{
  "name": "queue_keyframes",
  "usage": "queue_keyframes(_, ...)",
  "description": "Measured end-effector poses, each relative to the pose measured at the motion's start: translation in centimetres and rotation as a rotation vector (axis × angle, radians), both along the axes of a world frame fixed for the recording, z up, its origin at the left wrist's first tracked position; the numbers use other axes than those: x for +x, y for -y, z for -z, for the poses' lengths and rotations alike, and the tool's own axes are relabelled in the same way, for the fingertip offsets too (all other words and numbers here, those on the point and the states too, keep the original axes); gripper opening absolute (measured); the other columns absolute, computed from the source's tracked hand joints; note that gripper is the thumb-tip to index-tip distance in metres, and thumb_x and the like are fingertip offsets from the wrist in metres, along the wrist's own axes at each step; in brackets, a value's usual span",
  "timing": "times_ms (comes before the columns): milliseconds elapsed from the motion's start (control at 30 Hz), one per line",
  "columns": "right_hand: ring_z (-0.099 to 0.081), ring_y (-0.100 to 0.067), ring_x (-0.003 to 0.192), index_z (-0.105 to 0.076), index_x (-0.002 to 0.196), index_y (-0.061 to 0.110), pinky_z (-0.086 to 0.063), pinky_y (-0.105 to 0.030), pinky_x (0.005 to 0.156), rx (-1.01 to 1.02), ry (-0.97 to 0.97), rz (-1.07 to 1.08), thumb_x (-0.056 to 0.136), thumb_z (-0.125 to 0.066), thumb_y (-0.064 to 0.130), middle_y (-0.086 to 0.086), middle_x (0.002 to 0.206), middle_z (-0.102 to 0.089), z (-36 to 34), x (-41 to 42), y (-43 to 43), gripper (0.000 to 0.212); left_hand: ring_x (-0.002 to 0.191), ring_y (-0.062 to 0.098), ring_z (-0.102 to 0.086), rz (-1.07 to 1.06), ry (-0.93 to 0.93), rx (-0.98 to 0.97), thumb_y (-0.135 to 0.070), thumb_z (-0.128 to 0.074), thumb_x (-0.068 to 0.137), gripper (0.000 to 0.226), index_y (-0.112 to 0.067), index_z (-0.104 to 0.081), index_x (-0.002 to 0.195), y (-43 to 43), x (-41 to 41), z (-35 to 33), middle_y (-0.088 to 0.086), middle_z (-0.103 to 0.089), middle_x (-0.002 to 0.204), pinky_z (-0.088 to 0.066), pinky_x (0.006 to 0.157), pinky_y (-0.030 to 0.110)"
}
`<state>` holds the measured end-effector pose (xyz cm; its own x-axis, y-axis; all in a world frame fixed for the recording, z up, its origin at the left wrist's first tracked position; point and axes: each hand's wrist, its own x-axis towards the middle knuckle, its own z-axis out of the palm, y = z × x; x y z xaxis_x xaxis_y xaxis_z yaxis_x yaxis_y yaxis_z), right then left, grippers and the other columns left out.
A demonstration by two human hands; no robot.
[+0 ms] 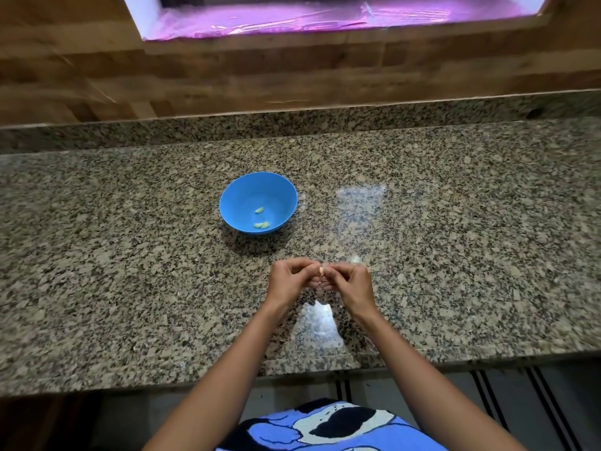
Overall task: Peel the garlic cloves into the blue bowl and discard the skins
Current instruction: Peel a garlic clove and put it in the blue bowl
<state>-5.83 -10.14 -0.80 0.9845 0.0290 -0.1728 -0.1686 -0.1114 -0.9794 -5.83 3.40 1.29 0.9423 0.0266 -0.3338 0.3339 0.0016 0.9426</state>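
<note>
Granite surface [130,255] under a wood-panelled wall [227,76]. Blue bowl [247,190], three peeled cloves [261,224] inside, lies beyond the hands and a little left; left hand [287,283] nearer it. Left hand and right hand [349,284] meet fingertip to fingertip, both pinching one garlic clove [322,271], mostly hidden, long axis unreadable. Pale blurred scrap [356,259] just beyond right hand: skin or garlic, cannot tell

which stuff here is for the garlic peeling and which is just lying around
For the job: blue bowl, peeled cloves, held clove, left hand, right hand, pale scrap (maybe skin).
Just there: granite counter, wooden wall, window.
</note>
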Motion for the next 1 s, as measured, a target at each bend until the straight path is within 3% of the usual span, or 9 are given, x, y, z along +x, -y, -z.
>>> queue_keyframes(167, -0.069, -0.019, 0.068, -0.069, 0.093, 0.004, -0.057, -0.025, 0.064, 0.061, -0.008, -0.016, 0.086, -0.061, 0.004, -0.009, 0.077, -0.071, -0.5, -0.1, 0.0, 0.010, 0.057, 0.012, -0.063, -0.155, -0.121, -0.172, 0.001, -0.063, 0.085, 0.011, 0.007, -0.068, 0.093, 0.6, 0.0, -0.2, 0.012, -0.069, 0.073, -0.055, 0.059, 0.019)
queue_keyframes(267, -0.069, -0.018, 0.070, -0.071, 0.088, 0.016, -0.057, -0.027, 0.066, 0.034, 0.028, -0.042, 0.086, -0.063, 0.006, -0.002, 0.077, -0.072, -0.8, -0.3, 0.0, 0.013, 0.056, 0.012, -0.063, -0.187, -0.133, -0.193, 0.001, -0.064, 0.085, 0.008, 0.006, -0.068, 0.089, 0.9, 0.1, -0.2, 0.012, -0.068, 0.072, -0.055, 0.058, 0.018)
queue_keyframes(433, -0.070, -0.021, 0.075, -0.069, 0.086, 0.028, -0.058, -0.037, 0.073, -0.035, 0.051, -0.016, 0.089, -0.060, 0.007, 0.009, 0.074, -0.070, -0.9, -0.6, -0.4, 0.023, 0.059, 0.014, -0.066, -0.218, -0.011, 0.037, -0.004, -0.067, 0.084, 0.009, 0.001, -0.070, 0.091, 1.4, 0.0, -0.1, 0.013, -0.071, 0.075, -0.055, 0.058, 0.020)
queue_keyframes(533, -0.070, -0.023, 0.076, -0.068, 0.085, 0.033, -0.057, -0.043, 0.074, -0.067, 0.050, -0.020, 0.090, -0.058, 0.010, 0.004, 0.076, -0.072, -0.8, -0.5, -0.5, 0.026, 0.062, 0.015, -0.069, -0.209, 0.100, 0.223, -0.009, -0.068, 0.084, 0.007, -0.005, -0.071, 0.090, 1.7, -0.2, 0.1, 0.007, -0.072, 0.073, -0.058, 0.060, 0.026)
queue_keyframes(700, -0.069, -0.013, 0.074, -0.071, 0.092, 0.025, -0.058, -0.042, 0.072, -0.144, 0.042, 0.038, 0.088, -0.061, 0.013, 0.007, 0.078, -0.071, -0.2, -0.5, -0.5, 0.016, 0.066, 0.005, -0.066, -0.144, 0.271, 0.467, -0.011, -0.068, 0.085, 0.010, -0.010, -0.072, 0.094, 2.1, -0.9, 0.1, -0.004, -0.069, 0.076, -0.056, 0.062, 0.018)
queue_keyframes(833, -0.070, -0.015, 0.072, -0.073, 0.091, 0.016, -0.058, -0.044, 0.071, -0.168, 0.007, 0.060, 0.086, -0.063, 0.016, -0.001, 0.080, -0.073, 0.1, -0.3, -0.5, 0.012, 0.064, -0.006, -0.061, -0.114, 0.300, 0.504, -0.008, -0.067, 0.085, 0.012, -0.010, -0.072, 0.095, 2.1, -1.0, 0.3, -0.007, -0.067, 0.075, -0.052, 0.059, 0.011)
queue_keyframes(1000, -0.070, -0.024, 0.073, -0.071, 0.069, 0.027, -0.056, -0.050, 0.074, -0.107, -0.048, 0.053, 0.085, -0.065, 0.017, -0.003, 0.075, -0.073, -0.3, -0.5, -0.4, 0.020, 0.069, 0.005, -0.067, -0.068, 0.276, 0.457, -0.007, -0.065, 0.086, 0.012, -0.009, -0.071, 0.097, 1.7, -0.9, 0.8, -0.001, -0.071, 0.080, -0.056, 0.063, 0.018)
